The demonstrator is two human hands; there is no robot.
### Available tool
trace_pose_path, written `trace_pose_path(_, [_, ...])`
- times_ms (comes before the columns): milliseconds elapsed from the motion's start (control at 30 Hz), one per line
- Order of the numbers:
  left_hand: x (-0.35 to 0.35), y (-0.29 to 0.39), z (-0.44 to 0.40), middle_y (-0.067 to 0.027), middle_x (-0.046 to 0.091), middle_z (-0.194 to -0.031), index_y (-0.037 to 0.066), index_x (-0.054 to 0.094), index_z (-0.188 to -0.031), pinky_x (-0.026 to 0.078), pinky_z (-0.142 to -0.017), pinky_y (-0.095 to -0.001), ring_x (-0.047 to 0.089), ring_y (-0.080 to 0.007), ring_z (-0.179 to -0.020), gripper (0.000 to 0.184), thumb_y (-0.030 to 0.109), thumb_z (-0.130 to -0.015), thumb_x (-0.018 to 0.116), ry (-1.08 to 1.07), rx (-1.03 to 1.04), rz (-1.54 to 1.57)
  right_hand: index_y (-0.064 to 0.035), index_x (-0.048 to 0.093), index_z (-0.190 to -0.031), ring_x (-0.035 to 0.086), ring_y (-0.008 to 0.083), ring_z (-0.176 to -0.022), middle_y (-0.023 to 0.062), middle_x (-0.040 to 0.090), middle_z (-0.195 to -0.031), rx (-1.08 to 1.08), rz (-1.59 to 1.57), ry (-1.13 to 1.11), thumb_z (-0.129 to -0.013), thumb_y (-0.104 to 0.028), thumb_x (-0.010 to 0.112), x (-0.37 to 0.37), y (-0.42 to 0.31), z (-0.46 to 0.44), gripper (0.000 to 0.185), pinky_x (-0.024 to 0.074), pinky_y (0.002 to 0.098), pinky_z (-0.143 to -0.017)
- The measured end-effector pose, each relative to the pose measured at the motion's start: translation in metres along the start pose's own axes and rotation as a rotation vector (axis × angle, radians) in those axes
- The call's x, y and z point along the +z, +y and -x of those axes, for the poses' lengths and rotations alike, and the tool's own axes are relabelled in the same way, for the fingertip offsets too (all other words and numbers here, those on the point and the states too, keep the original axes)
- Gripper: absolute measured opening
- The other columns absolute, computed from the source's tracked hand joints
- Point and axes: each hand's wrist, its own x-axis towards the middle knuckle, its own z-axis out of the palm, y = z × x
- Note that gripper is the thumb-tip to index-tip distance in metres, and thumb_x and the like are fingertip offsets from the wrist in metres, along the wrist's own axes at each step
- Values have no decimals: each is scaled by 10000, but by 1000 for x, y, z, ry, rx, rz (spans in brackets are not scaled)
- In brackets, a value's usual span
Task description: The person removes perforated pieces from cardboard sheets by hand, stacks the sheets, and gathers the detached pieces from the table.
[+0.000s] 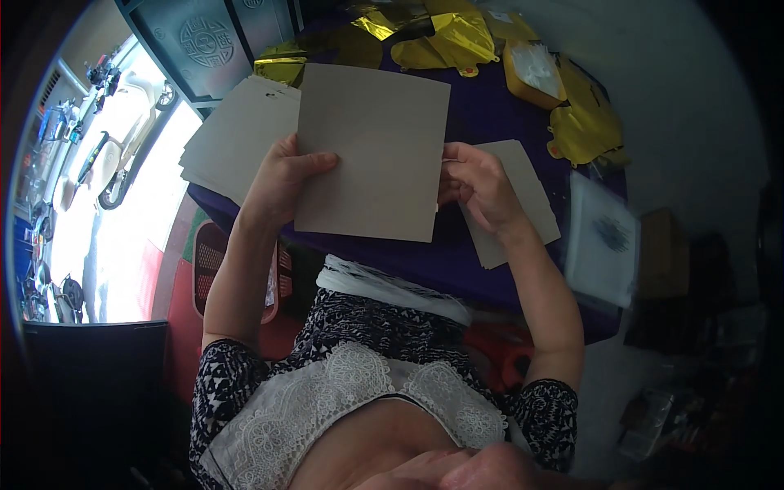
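My left hand (286, 181) grips a plain grey-beige cardboard sheet (376, 163) by its left edge, thumb flat on the front and fingers hidden behind. The sheet is held up over the purple-covered table. My right hand (482, 184) is at the sheet's right edge with its fingers curled together. A bit of white shows by those fingertips, too small to name. Below and behind the right hand lies another cardboard piece (523, 192). A stack of cardboard sheets (237, 139) rests to the left, partly behind the held one. A bundle of white strings (392, 290) lies across my lap.
On the purple cloth (482, 114), shiny gold foil pieces (445, 49) lie along the far side, near a yellow box (535, 73). A clear plastic packet (602, 237) sits at the right edge. A pink basket (214, 265) stands low on the left.
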Motion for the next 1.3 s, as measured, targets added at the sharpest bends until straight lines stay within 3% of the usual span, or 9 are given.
trace_pose_path(167, [12, 5, 5, -168, 673, -1027, -80, 559, -1190, 585, -781, -324, 700, -217, -836, 375, 26, -837, 627, -69, 27, -55, 90, 564, -1138, 693, 162, -762, 136, 676, -964, -23, 26, -29, -889, -53, 492, 3, 1, 1, 296, 593, 291, -611])
trace_pose_path(467, [19, 8, 15, -163, 683, -1013, -74, 585, -1166, 585, -762, -312, 699, -198, -838, 359, 28, -825, 630, -105, 58, -153, 63, 600, -1116, 678, 129, -782, 93, 678, -963, -81, 136, 106, -864, 55, 493, 16, 3, 7, 275, 565, 251, -642])
trace_pose_path(867, [13, 6, 11, -184, 673, -1025, -60, 546, -1201, 594, -786, -357, 709, -247, -837, 373, -5, -835, 596, 5, -75, 153, -1, 547, -1195, 660, 125, -908, 56, 659, -1038, -105, -424, -66, -995, -198, 551, 9, 11, 6, 281, 559, 284, -810])
trace_pose_path(1067, [19, 1, 17, -180, 653, -1065, -51, 510, -1238, 585, -817, -378, 699, -245, -884, 427, 26, -832, 614, 8, -73, 228, -8, 572, -1185, 663, 121, -891, 57, 660, -1029, -233, -503, -101, -987, -172, 559, 7, 34, -5, 257, 564, 280, -802])
trace_pose_path(1267, [21, -5, 16, -173, 651, -1053, -58, 518, -1214, 587, -811, -367, 696, -243, -876, 380, -4, -845, 592, -4, -38, 286, -6, 613, -1183, 667, 127, -804, 48, 681, -950, -47, -353, 118, -984, -164, 564, 27, 18, 6, 259, 559, 261, -708])
trace_pose_path(1300, [20, -5, 16, -174, 651, -1050, -62, 519, -1209, 587, -808, -364, 695, -242, -876, 369, -10, -850, 587, -8, -22, 284, 5, 624, -1160, 666, 127, -784, 55, 684, -909, -90, -161, 149, -974, -158, 575, 26, 20, 4, 252, 550, 257, -695])
